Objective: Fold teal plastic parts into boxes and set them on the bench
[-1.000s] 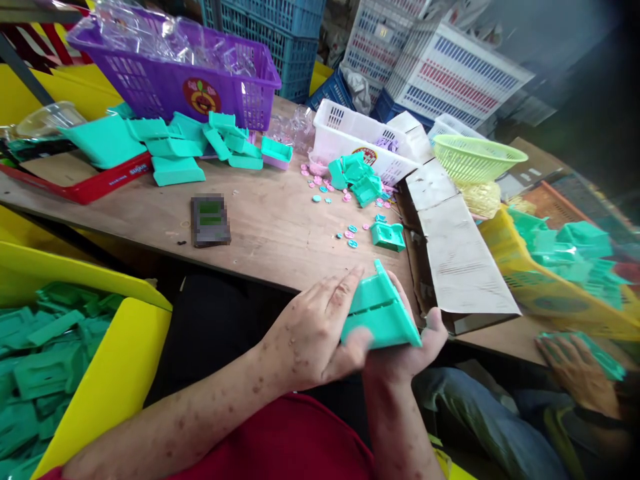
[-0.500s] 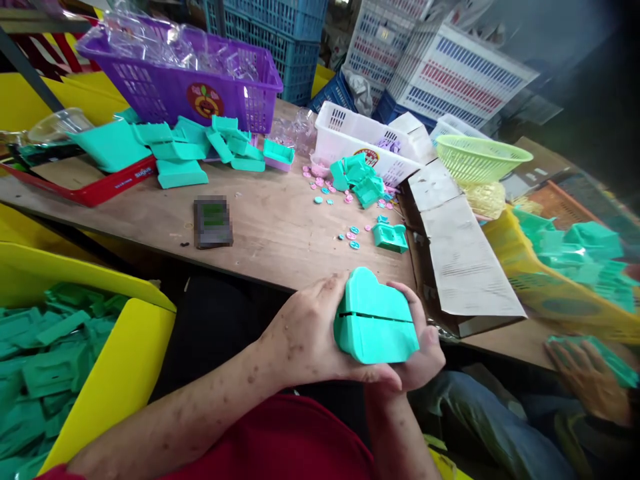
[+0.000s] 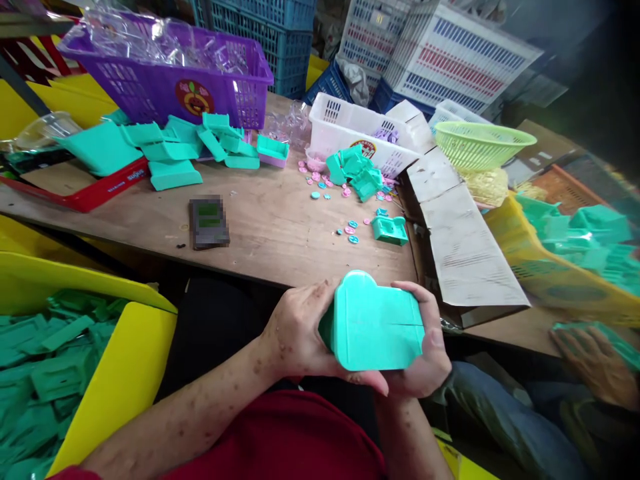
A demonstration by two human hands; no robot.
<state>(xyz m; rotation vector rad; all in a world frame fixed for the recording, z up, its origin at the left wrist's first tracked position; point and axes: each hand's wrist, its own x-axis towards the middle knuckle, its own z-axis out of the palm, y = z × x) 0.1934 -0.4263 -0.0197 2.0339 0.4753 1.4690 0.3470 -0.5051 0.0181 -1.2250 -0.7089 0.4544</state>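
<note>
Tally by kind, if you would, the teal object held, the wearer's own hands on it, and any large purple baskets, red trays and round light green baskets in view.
Teal object: 1
Hands on it: 2, the left hand and the right hand
Purple basket: 1
Red tray: 1
Light green basket: 1
Total: 6

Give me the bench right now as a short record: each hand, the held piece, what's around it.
left hand: grips left side of teal case
right hand: grips its right side
held piece: thin line partway across the facing surface
on table: teal part, small pink and teal discs
back left: purple basket holding clear plastic pieces
near left: yellow bin holding teal pieces
far right: co-worker's hand
</note>
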